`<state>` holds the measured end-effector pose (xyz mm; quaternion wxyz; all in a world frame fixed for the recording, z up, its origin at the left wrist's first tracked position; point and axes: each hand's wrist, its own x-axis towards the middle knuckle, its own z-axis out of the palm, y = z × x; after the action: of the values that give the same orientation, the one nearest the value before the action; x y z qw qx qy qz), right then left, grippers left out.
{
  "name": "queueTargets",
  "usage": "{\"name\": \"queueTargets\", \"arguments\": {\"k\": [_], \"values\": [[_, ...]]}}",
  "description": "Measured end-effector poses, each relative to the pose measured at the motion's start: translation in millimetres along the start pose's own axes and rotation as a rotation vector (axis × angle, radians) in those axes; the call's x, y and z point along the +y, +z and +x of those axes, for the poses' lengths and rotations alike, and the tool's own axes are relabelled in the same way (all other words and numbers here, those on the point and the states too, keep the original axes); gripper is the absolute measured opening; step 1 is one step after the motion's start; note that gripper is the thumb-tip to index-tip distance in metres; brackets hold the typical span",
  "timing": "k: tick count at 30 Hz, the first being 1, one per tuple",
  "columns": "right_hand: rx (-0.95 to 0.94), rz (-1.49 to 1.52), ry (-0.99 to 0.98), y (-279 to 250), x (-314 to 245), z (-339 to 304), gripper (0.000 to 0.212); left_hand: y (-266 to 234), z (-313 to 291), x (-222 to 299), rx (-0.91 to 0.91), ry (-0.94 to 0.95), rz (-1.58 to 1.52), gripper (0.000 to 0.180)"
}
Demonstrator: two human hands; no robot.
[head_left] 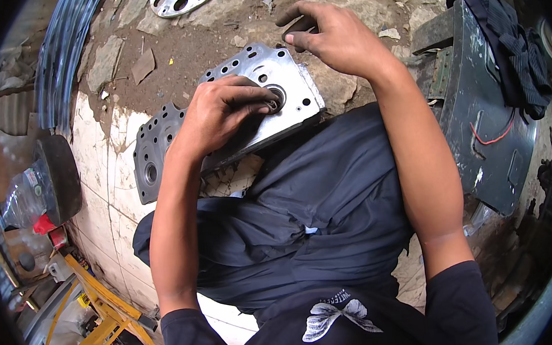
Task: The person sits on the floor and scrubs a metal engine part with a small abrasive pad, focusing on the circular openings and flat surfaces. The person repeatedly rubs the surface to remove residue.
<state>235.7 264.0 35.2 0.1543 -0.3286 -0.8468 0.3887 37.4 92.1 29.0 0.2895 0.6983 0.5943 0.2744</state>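
A bright metal engine cylinder head (295,80) with several bolt holes lies flat in front of my folded legs. My left hand (222,108) reaches over it, thumb and fingers pressed together at the round valve opening (276,96). Something small and dark shows at those fingertips, too small to name. A duller grey cylinder head (147,144) lies to the left, partly hidden by my left forearm. Held up past the right far edge of the bright head, my right hand (333,35) is empty, with its thumb and loosely bent fingers apart.
A round metal plate with holes (178,2) lies on the stony ground ahead. To my right stands a dark metal panel (485,117) with a dark cloth (506,50) over it. On the left are blue corrugated sheeting (63,59), a plastic bottle (25,195) and a yellow frame (105,309).
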Motion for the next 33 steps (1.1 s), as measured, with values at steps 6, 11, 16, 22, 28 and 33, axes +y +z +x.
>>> {"name": "queueTargets", "arguments": {"k": [6, 11, 16, 22, 28, 33], "values": [[0.003, 0.033, 0.013, -1, 1, -1, 0.031, 7, -2, 1, -0.001, -0.093, -0.136, 0.026], [-0.025, 0.036, 0.025, 0, 1, 3, 0.032, 11, 0, 0, 0.01, -0.101, -0.125, 0.026], [0.001, 0.068, -0.014, 3, 2, 7, 0.031, 19, 12, 11, 0.088, -0.17, -0.091, 0.026], [-0.016, 0.018, -0.004, 2, 4, 1, 0.03, 16, -2, 22, 0.096, -0.228, -0.023, 0.024], [0.053, 0.015, -0.063, 3, 0, 6, 0.03, 31, 7, 32, 0.233, -0.287, 0.01, 0.023], [0.055, 0.013, -0.059, 6, 5, 2, 0.03, 34, -5, 37, 0.258, -0.277, 0.048, 0.021]]}}
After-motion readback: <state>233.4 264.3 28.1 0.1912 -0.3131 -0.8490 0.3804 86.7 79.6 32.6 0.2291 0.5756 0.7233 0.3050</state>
